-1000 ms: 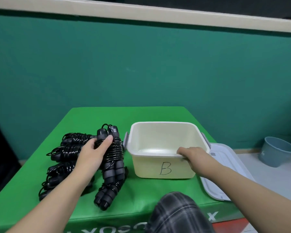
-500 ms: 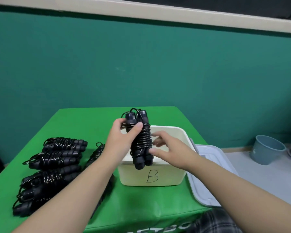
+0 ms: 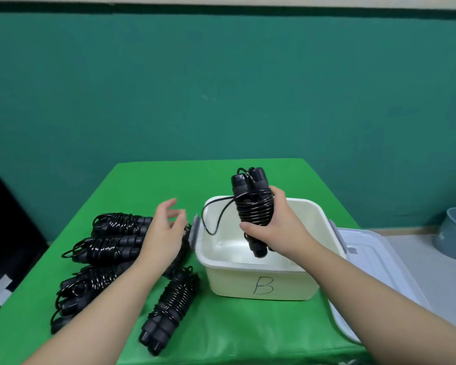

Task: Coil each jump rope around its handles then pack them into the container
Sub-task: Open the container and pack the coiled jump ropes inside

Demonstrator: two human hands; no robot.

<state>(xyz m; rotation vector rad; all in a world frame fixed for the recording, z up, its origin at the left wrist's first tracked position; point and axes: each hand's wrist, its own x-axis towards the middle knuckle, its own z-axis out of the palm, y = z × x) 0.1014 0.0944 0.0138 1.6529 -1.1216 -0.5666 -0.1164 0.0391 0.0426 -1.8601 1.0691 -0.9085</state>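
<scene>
Green table [image 3: 248,335], coiled ropes [image 3: 116,246], container [image 3: 261,283], lid [image 3: 374,262]

The mouth of the cream container [image 3: 270,270] is partly taken up by the right hand [image 3: 279,227] holding a coiled rope [image 3: 253,209] upright over it, a loose loop drooping toward the 9 o'clock wall. At 9 o'clock, coiled ropes [image 3: 111,241] crowd the green table [image 3: 142,180], the left hand [image 3: 163,233] above them. A lid [image 3: 366,256] lies touching at 3 o'clock. Bare table shows at 12 and 6 o'clock.
</scene>
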